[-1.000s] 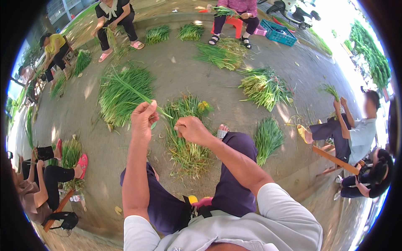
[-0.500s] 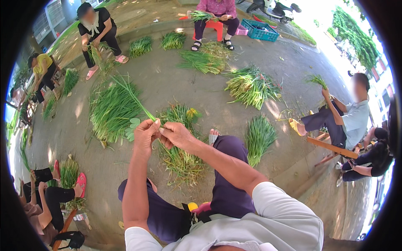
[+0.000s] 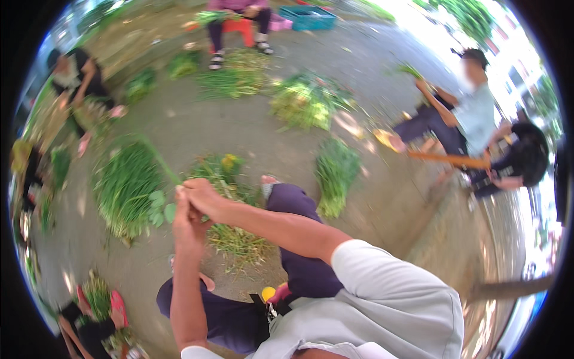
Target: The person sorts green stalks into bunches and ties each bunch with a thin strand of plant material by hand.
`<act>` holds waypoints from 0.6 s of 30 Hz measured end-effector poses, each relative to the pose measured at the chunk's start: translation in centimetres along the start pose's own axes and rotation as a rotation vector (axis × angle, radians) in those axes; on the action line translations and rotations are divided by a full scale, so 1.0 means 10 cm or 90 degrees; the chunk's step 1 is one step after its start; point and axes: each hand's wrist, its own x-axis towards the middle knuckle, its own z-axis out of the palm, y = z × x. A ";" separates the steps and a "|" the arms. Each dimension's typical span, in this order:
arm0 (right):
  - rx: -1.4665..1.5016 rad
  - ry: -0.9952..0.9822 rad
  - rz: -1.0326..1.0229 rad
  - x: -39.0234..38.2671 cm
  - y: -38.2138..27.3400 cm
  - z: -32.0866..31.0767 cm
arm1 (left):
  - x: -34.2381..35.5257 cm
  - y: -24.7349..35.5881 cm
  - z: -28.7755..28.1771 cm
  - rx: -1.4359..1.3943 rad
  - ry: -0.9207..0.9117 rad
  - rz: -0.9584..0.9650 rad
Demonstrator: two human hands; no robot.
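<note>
My left hand [image 3: 186,216] and my right hand [image 3: 203,192] meet in front of me, fingers closed together around a few thin chives [image 3: 160,160]. The chives' long green leaves stretch away up and to the left; their lower ends are hidden in my fingers. Just left of my hands lies a big heap of green chives [image 3: 127,186], with a few broad round leaves [image 3: 156,206] at its near side. Under and beyond my wrists, a messier heap of chives and yellowed trimmings [image 3: 242,242] sits on the ground between my feet.
Another chive bundle [image 3: 336,175] lies right of my knee. Farther off are more piles [image 3: 308,102] and a teal crate [image 3: 308,19]. Several seated people surround the paved ground, one on a red stool [image 3: 240,30], one at right [image 3: 472,107] by a wooden bench [image 3: 448,159].
The view has swung, so surroundings sit farther left and the picture is blurred. My right hand has shifted over my left at the chives, which remain held.
</note>
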 end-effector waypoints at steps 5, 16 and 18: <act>-0.005 -0.042 -0.191 0.02 0.07 -0.05 | 0.11 0.12 -0.29 0.073 -0.041 0.044; -0.260 -0.148 -0.176 -0.12 0.09 -0.29 | 0.32 0.15 -0.47 0.121 -0.071 0.098; -0.352 -0.152 -0.157 -0.05 0.19 -0.25 | 0.41 0.17 -0.64 0.080 -0.071 0.104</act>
